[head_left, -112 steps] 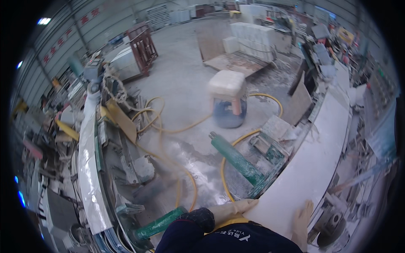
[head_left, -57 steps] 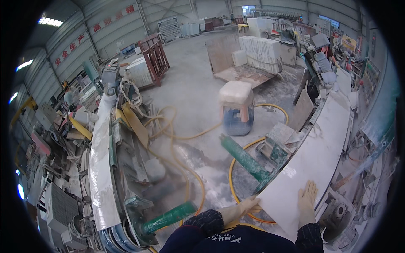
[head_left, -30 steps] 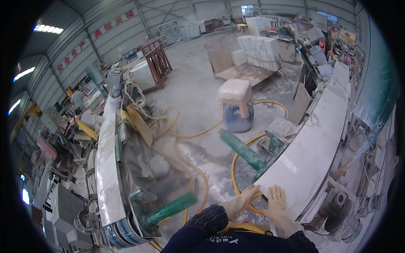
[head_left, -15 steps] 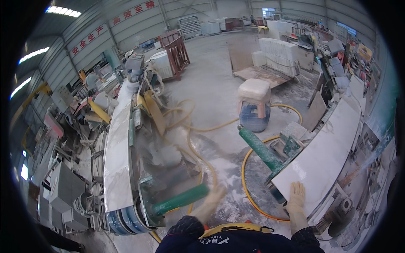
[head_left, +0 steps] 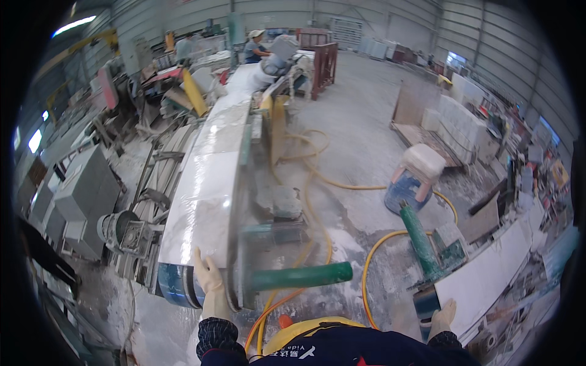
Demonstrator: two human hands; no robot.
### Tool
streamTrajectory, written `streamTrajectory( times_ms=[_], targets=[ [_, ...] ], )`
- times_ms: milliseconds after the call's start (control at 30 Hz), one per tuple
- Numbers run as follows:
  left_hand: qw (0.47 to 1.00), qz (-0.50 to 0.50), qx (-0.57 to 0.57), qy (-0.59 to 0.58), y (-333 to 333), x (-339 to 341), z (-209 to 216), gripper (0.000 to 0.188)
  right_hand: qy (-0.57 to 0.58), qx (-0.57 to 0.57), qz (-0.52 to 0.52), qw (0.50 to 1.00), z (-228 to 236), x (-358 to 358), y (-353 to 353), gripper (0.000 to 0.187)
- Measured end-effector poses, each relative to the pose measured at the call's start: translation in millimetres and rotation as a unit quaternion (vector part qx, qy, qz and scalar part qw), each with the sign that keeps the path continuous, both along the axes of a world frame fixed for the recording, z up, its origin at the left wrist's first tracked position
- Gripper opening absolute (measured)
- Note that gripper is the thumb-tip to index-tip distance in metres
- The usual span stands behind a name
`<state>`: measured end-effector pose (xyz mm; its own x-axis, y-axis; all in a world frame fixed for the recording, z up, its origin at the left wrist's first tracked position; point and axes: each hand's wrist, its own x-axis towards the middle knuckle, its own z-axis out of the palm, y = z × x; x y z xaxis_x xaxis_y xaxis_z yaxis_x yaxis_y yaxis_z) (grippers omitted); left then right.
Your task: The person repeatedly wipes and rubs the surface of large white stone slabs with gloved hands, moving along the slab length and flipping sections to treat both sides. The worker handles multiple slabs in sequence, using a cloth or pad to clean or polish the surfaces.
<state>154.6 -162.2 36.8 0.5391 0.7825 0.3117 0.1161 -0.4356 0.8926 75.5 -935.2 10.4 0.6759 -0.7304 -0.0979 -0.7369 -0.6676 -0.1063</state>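
Observation:
My left hand [head_left: 209, 277], in a cream glove, is at the near end of the left conveyor. Its fingers are stretched out along the near edge of a glossy white slab [head_left: 198, 213], above the blue roller [head_left: 173, 285]. Another pale slab [head_left: 224, 125] lies farther up the same conveyor. My right hand [head_left: 443, 316], in the same kind of glove, rests against the near end of a white slab [head_left: 482, 277] on the right-hand conveyor. Its fingers look extended and are partly foreshortened. Neither hand grips anything visible.
A green cylinder [head_left: 302, 276] juts from the left conveyor, another green cylinder [head_left: 420, 241] from the right one. Yellow hose [head_left: 364, 280] loops over the wet floor between them. A stool [head_left: 422, 161] sits over a blue drum [head_left: 403, 190]. A person [head_left: 254, 47] stands at the far left.
The view has swung left. My left hand has moved from over the floor gap to the left slab's near end. My right hand has slid from the right slab's top to its near edge.

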Motion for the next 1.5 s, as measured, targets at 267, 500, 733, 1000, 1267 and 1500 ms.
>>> streamTrajectory(
  times_ms=[267, 500, 733, 1000, 1267, 1500],
  targets=[
    [0.925, -0.063, 0.364, 0.085, 55, 16, -19, 0.042, 0.019, 0.02, 0.143, 0.989, -25, 58, 76, 0.096],
    [0.934, -0.023, 0.353, 0.047, 53, 17, -27, 0.035, -0.013, 0.191, 0.168, 0.967, -73, 92, 113, 0.047],
    [0.931, -0.115, 0.285, 0.195, 47, 8, -15, 0.043, 0.252, 0.135, 0.266, 0.921, -101, 126, 165, 0.046],
    [0.901, -0.182, 0.325, 0.222, 38, 47, -10, 0.053, 0.198, 0.119, 0.287, 0.93, -97, 158, 179, 0.041],
    [0.888, -0.219, 0.251, 0.317, 58, 125, -10, 0.058, 0.124, 0.143, 0.289, 0.939, -116, 106, 148, 0.039],
    [0.886, -0.157, 0.256, 0.354, 68, 181, -13, 0.062, 0.001, 0.192, 0.23, 0.954, -138, 16, 110, 0.043]
  ],
)
